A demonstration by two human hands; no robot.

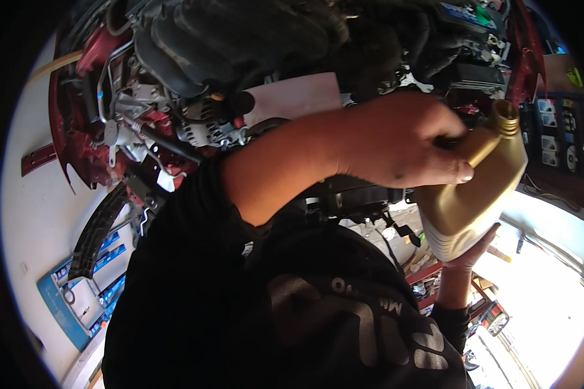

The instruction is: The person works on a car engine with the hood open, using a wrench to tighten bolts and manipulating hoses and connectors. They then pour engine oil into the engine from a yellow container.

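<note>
A gold plastic oil jug (470, 191) is held tilted at the right, in front of the engine bay. Its threaded neck (507, 117) has no cap and points up, away from me. My left hand (409, 139) reaches across from the left, closed around the jug's handle near the neck. Beneath the jug, my right hand (472, 255) supports its bottom end; most of those fingers are hidden behind it. Beyond my left forearm lies a pale sheet (295, 97) on the engine, next to a dark round cap (242, 102).
The black ribbed engine cover (233, 39) fills the far middle. An alternator (198, 133) and metal pipes sit to its left, between dark red body panels (78, 136). A blue-edged tool board (65, 301) stands at lower left. Bright light falls on the floor at lower right.
</note>
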